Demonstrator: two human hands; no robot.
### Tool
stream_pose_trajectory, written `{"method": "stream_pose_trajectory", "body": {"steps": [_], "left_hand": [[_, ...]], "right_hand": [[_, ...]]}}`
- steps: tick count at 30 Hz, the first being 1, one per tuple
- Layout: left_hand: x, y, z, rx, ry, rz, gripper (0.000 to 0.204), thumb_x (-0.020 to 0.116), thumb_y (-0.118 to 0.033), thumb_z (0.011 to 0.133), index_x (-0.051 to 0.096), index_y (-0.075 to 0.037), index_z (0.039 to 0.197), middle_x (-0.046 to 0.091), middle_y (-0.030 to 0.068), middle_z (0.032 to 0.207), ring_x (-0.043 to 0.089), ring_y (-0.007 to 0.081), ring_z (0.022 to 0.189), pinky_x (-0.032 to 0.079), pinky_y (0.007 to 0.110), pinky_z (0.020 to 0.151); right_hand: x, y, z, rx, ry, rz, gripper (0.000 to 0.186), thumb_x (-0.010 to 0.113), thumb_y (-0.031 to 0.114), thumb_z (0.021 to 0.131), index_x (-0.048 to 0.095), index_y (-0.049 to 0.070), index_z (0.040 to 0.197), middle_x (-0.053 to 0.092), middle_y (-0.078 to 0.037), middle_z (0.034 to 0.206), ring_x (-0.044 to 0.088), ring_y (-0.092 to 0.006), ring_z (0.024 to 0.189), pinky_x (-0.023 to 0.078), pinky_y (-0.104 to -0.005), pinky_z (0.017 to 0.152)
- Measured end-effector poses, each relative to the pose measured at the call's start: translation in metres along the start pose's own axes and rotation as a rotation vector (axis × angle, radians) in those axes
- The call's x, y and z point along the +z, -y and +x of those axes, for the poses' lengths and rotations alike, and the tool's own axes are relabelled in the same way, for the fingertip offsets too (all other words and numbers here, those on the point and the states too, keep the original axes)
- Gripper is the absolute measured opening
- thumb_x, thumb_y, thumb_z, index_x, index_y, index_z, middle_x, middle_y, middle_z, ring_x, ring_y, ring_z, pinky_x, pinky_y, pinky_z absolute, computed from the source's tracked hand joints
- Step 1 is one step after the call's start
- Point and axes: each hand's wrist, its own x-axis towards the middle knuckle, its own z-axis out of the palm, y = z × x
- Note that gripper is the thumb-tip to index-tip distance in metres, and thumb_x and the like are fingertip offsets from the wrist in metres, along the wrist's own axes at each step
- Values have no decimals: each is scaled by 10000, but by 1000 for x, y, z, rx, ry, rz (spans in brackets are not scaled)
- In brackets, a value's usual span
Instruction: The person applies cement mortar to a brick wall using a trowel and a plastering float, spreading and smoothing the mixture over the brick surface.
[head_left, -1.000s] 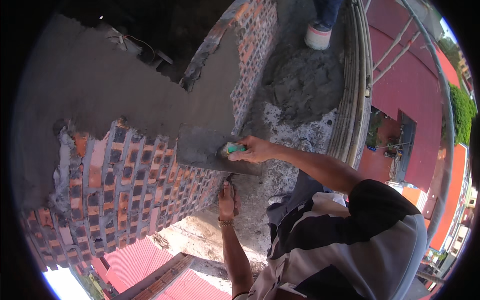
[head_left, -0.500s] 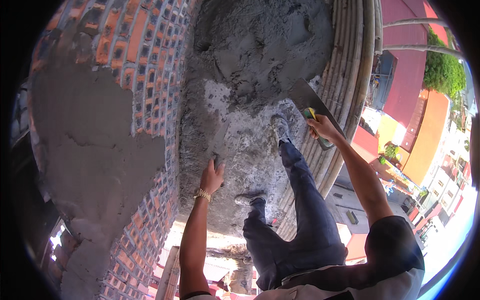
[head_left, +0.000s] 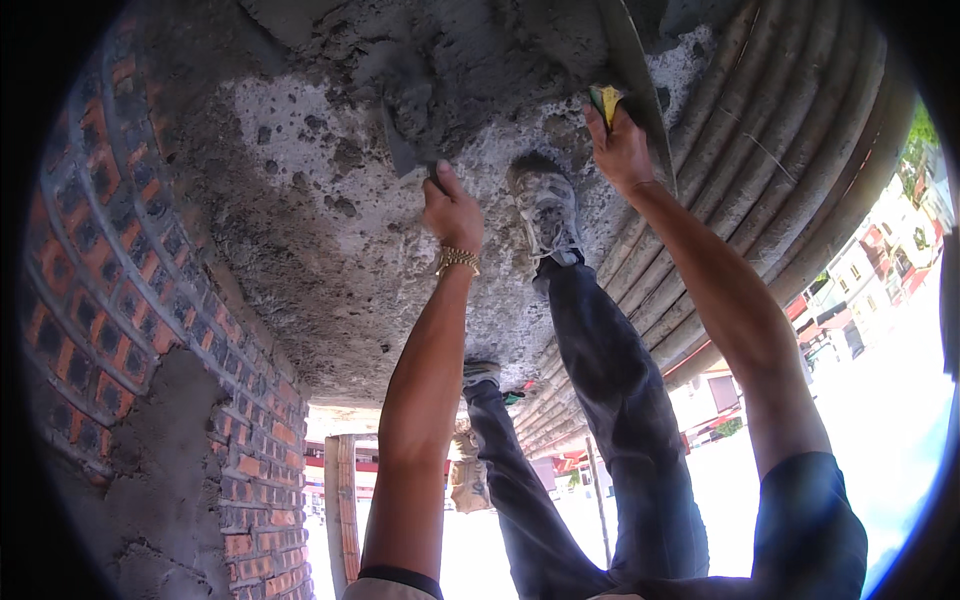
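Note:
My left hand (head_left: 451, 208) grips a small trowel (head_left: 402, 150), its blade in the dark wet mortar (head_left: 460, 55) heaped on the rough floor (head_left: 300, 250). Up and to the right, my right hand (head_left: 620, 145) is closed on the yellow-green handle of a steel plastering float (head_left: 648, 95), seen almost edge-on beside the mortar. A gold watch sits on my left wrist. My right shoe (head_left: 550, 210) stands on the floor between my hands, my left shoe lower down.
A brick wall (head_left: 90, 280), partly coated with grey render (head_left: 150, 480), runs along the left. Long bamboo poles (head_left: 760, 120) line the right edge. Bright sky, rooftops and buildings show beyond the poles and at the bottom.
My view has swung from the wall down to the floor. The float has moved off the wall to my right side, and my left hand's trowel is now in the mortar.

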Motion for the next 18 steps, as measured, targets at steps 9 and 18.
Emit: {"method": "stream_pose_trajectory", "body": {"steps": [9,18], "left_hand": [[-90,-37,85,812,225,681,589,470,-553,1013,592,23,1021,668,203,688,652,383,562,498,454,463],[-74,-107,144,570,738,705,802,312,-712,988,596,27,859,582,172,644,628,308,658,510,471,677]], "right_hand": [[-69,-15,-30,-441,275,-436,268,628,267,952,573,64,1117,685,-228,917,701,-384,825,548,-517,668],[-27,-10,30,-716,599,-707,461,629,127,871,562,137,1327,621,-154,1168,615,-355,1112,505,-486,935]]}}
